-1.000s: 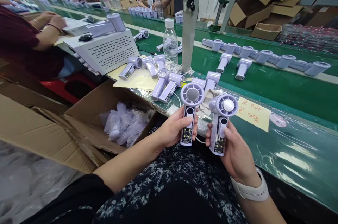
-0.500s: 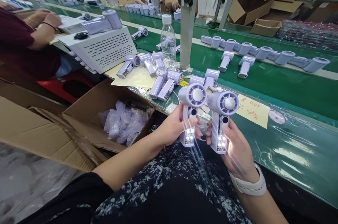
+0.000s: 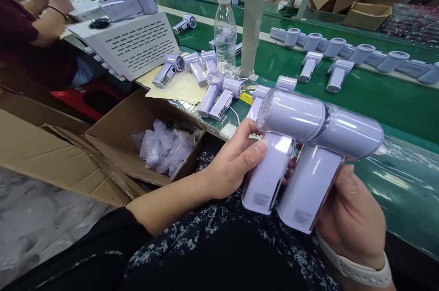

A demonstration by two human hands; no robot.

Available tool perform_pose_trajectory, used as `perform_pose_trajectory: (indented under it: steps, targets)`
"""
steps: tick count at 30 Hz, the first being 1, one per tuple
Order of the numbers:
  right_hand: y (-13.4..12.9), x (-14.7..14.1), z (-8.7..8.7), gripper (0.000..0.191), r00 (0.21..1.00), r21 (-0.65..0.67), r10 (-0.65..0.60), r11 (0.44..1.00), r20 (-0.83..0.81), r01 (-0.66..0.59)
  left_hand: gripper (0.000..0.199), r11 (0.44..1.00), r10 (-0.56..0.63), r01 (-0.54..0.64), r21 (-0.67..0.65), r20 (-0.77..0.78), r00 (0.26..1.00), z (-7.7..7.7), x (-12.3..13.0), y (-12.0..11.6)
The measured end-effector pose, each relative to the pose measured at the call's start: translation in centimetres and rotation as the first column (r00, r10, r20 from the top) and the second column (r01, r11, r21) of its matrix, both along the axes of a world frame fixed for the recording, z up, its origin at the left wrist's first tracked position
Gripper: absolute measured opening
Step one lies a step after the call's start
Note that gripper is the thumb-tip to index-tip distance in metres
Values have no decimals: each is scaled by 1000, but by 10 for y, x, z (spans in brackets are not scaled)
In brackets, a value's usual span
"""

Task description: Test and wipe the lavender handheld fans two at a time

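Two lavender handheld fans are held up side by side above my lap, turned sideways with their plain handle faces and small printed labels towards me. My left hand (image 3: 236, 158) grips the left handheld fan (image 3: 270, 167) by its handle, thumb along the edge. Around the handle of the right handheld fan (image 3: 312, 186) my right hand (image 3: 356, 213) is closed, its fingers partly hidden behind it. The two fan heads touch or nearly touch, end to end. On the bench just beyond them lie several more lavender fans (image 3: 219, 94).
A water bottle (image 3: 225, 30) stands beside a metal post (image 3: 255, 21). A white vented box (image 3: 137, 49) is at the left. Below it, an open carton (image 3: 113, 122) holds bubble-wrapped pieces. More fans line the green conveyor (image 3: 291, 67). A co-worker's hands (image 3: 51, 3) are at far left.
Both fans have been turned from showing their round fronts and lit lamps to showing their sides. They have come closer to me, and the view has shifted slightly.
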State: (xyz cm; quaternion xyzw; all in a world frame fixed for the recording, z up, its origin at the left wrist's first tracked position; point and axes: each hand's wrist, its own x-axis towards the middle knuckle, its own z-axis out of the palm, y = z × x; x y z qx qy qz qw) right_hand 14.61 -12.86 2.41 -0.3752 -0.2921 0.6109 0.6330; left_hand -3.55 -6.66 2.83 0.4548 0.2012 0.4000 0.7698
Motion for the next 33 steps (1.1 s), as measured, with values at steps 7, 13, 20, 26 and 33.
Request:
perform_pose_trajectory:
  steps: [7, 13, 20, 26, 33]
  targets:
    - [17, -8, 8, 38, 995, -42, 7, 999, -97, -11, 64, 984, -74, 78, -163, 32, 997, -20, 12, 12]
    - [14, -9, 8, 42, 997, -95, 26, 995, -67, -33, 63, 954, -49, 64, -293, 56, 997, -19, 12, 9]
    - [11, 1, 4, 34, 990, -3, -31, 1000, -135, 30, 33, 964, -107, 127, -234, 97, 990, -14, 6, 7]
    - [12, 13, -13, 21, 980, -14, -186, 983, -76, 186, 56, 997, -20, 16, -71, -53, 998, -20, 2, 12]
    - [19, 3, -19, 19, 959, -91, -284, 955, -21, 281, 74, 995, 14, -35, -94, -214, 977, -27, 4, 13]
